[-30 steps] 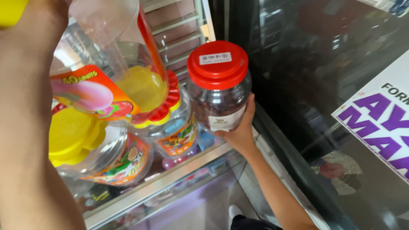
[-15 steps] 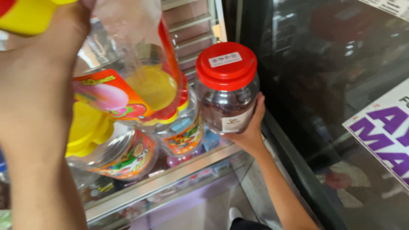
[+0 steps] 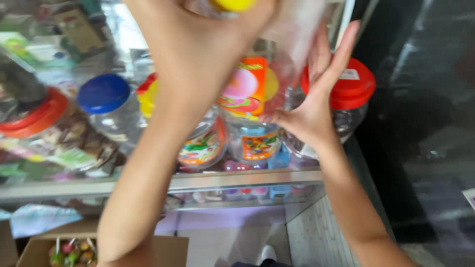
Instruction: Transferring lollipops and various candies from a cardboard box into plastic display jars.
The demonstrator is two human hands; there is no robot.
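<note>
Gripping clear jar point(image 3: 257, 74) upright (yellow lid point(image 3: 232, 5) up), both hands.

Jars sat in a row on shelf point(image 3: 237, 179); lifted jar point(image 3: 252, 89) was above them, betw. both hands, carton point(image 3: 34, 247) below left.

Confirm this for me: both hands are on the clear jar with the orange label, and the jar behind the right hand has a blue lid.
Not quite: in the head view the jar behind the right hand has a red lid, not blue. Both hands, the left hand too, are on the clear jar with the orange label.
</note>
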